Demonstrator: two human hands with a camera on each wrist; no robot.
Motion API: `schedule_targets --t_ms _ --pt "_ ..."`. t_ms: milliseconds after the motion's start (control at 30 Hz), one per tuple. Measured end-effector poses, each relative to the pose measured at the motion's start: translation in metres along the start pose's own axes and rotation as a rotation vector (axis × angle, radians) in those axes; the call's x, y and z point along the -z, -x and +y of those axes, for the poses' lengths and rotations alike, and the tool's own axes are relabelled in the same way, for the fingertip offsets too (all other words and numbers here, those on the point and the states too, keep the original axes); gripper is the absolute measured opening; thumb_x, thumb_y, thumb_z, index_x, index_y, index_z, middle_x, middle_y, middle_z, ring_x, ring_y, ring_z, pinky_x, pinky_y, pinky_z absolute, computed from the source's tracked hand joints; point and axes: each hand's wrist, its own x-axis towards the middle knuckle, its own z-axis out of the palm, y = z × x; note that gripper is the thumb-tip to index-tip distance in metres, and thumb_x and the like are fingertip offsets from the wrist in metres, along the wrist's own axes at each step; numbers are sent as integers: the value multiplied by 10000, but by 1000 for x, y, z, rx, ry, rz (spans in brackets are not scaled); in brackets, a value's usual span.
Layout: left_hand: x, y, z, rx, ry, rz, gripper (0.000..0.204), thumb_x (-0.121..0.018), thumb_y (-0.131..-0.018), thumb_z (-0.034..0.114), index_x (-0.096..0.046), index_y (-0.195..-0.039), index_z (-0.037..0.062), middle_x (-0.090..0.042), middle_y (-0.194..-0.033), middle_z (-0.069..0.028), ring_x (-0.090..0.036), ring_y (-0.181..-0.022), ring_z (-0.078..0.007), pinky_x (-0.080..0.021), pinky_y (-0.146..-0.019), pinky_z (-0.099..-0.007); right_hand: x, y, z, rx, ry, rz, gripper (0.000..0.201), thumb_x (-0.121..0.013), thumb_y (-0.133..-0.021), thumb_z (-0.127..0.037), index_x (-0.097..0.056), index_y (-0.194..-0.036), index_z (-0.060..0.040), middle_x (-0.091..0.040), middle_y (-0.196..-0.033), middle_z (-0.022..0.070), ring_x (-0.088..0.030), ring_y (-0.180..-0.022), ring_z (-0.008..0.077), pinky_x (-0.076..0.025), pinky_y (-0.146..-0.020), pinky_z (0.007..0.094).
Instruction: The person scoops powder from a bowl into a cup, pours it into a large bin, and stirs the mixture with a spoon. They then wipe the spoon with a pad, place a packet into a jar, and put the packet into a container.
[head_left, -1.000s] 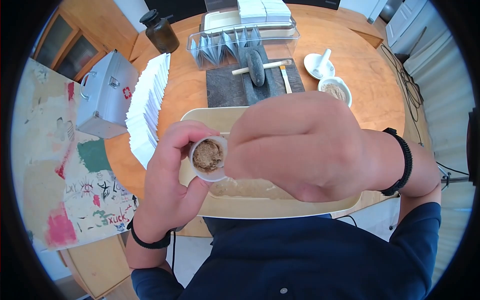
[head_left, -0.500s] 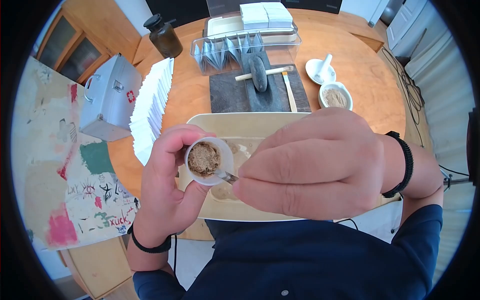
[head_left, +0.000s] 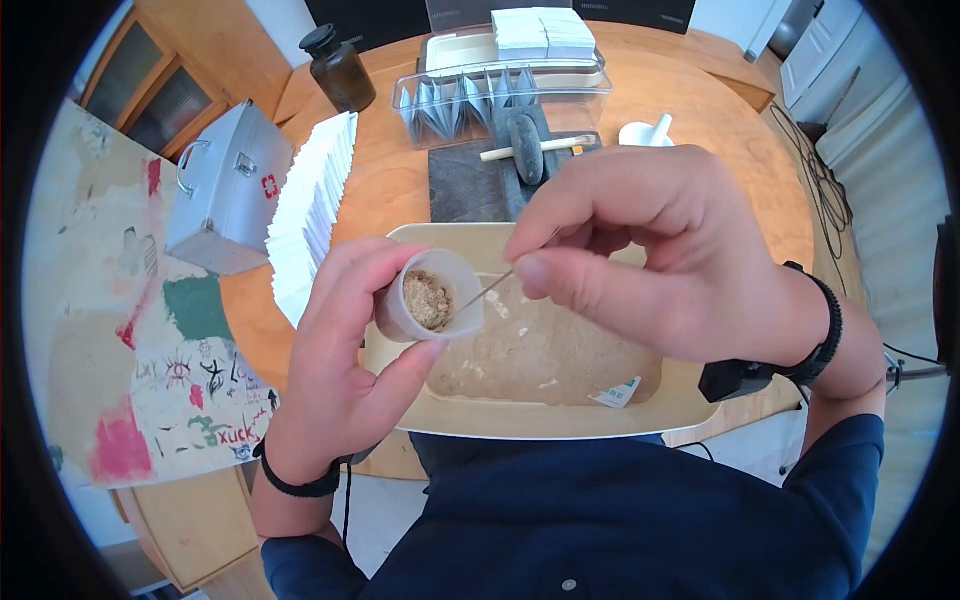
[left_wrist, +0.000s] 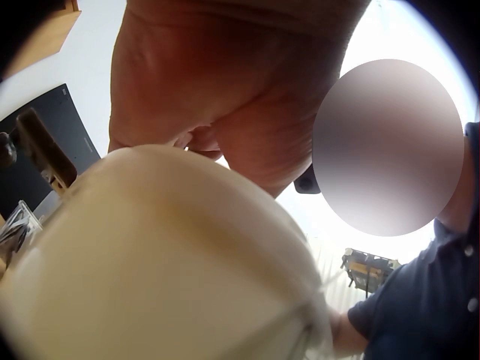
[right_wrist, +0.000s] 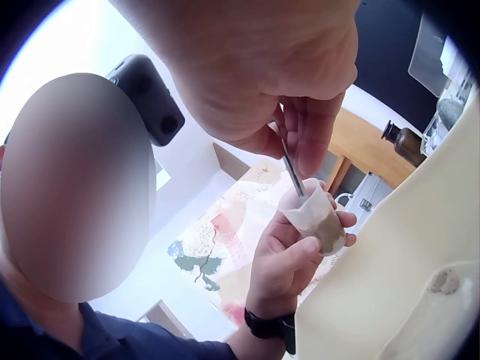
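Observation:
My left hand (head_left: 345, 355) holds a small translucent plastic cup (head_left: 463, 283) between fingers and thumb. Brown, crumbly powder (head_left: 428, 303) lies inside it, and the cup leans toward the right hand. With thumb and fingertips, my right hand (head_left: 660, 250) pinches a thin metal tool (head_left: 487, 289) whose lower end dips into the cup. The right wrist view shows that tool (right_wrist: 293, 176) slanting down past the rim of the cup (right_wrist: 319, 220). Both hands are over a cream tray (head_left: 480, 420), its floor covered with brown powder and scattered pale bits.
A small printed packet (head_left: 617, 393) lies in the tray. Behind are a dark slate board (head_left: 462, 190) with a stone roller (head_left: 526, 150), a clear bin (head_left: 500, 95) of folded papers and a white dish (head_left: 640, 135). Folded white sheets (head_left: 312, 215), a metal case (head_left: 225, 195) and a brown bottle (head_left: 340, 70) stand left.
My right hand has turned, bringing its thumb and fingertips into sight along with more of the metal tool. The cup has tipped to the right. More of the tray floor and the packet now show.

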Motion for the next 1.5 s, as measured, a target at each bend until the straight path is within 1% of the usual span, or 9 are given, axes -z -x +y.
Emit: schedule_targets --t_ms 100,167,367,733,867,933,1033,1233,1500 --pt "0 -2 3 14 17 -17 636 -693 -785 -32 -475 -1383 -17 -516 -1297 -121 -516 -1215 -197 -420 -1034 -332 4 2 -3 -211 -174 21 64 -650 -934 24 -693 -980 13 -698 -864 57 -681 -767 96 -563 -675 230" --pt "-3 -5 9 43 26 31 573 -731 -759 0 -558 -1305 -6 -576 -1206 -162 -577 -1085 -307 -474 -914 -355 6 2 -5 -236 -196 38 73 -646 -946 13 -686 -1007 17 -697 -872 43 -679 -782 82 -568 -685 228" --pt "-11 -2 4 105 170 84 571 -738 -780 11 -534 -1313 8 -590 -1197 -137 -600 -1087 -271 -482 -909 -351 14 5 -1 -199 -184 97 104 -634 -967 -15 -684 -1051 20 -704 -898 65 -698 -788 104 -579 -695 229" --pt "-10 -5 2 22 128 39 510 -747 -791 25 -557 -1265 12 -612 -1187 -144 -613 -1069 -295 -486 -915 -355 14 8 21 -588 -631 144 189 -623 -987 -87 -694 -1100 46 -729 -896 86 -710 -803 122 -581 -757 229" --pt "-5 -8 7 -43 -1 44 518 -741 -806 44 -567 -1293 7 -628 -1194 -162 -617 -1081 -316 -491 -917 -367 8 4 15 -571 -436 151 173 -628 -972 -67 -708 -1078 43 -728 -870 120 -697 -745 154 -564 -717 235" --pt "-4 -9 6 -58 -19 47 523 -739 -810 49 -564 -1302 7 -629 -1195 -165 -618 -1082 -313 -492 -916 -366 15 5 22 158 353 -36 150 -672 -906 -31 -728 -1029 35 -698 -819 134 -655 -674 183 -525 -608 262" --pt "-5 -8 7 -56 -12 64 525 -741 -814 56 -565 -1305 7 -634 -1190 -165 -625 -1073 -307 -496 -912 -363 19 5 34 568 685 -81 174 -736 -807 -10 -745 -978 20 -641 -779 118 -600 -624 192 -468 -512 299" --pt "-9 -1 -1 70 182 60 528 -787 -799 89 -580 -1278 6 -654 -1165 -147 -650 -1025 -298 -511 -891 -356 22 5 20 839 863 -104 317 -791 -609 -2 -749 -921 37 -585 -780 65 -572 -606 181 -424 -454 280" --pt "-4 -9 9 -10 -55 -21 519 -816 -776 102 -610 -1244 13 -673 -1151 -157 -662 -1014 -311 -523 -875 -353 11 -19 33 891 736 -101 196 -816 -631 32 -692 -779 63 -552 -783 62 -512 -576 171 -385 -438 281"
